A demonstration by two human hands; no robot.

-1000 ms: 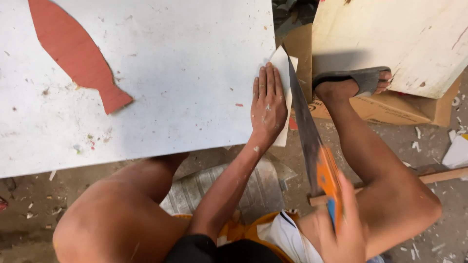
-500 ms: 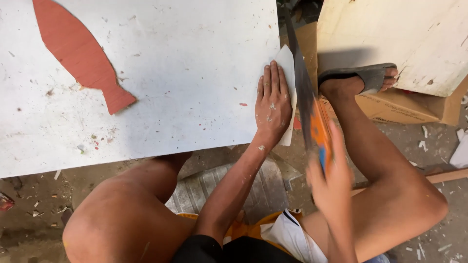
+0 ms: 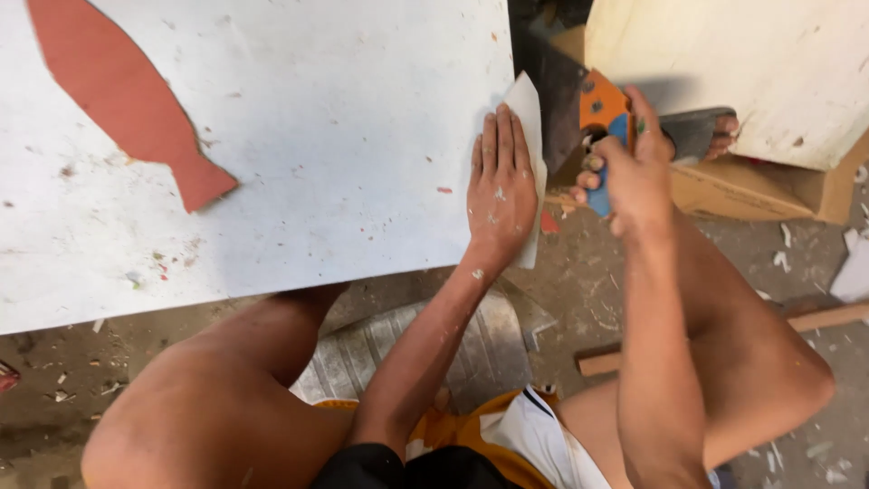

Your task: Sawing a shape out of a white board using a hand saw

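Left hand (image 3: 500, 188) flat, palm down, fingers together; right hand (image 3: 632, 167) fisted, raised, forearm upright.

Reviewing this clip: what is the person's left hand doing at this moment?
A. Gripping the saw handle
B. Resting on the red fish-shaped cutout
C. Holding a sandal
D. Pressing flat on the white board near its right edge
D: the left hand lies palm down, fingers spread, on the white board at its right edge, while the right hand grips the saw.
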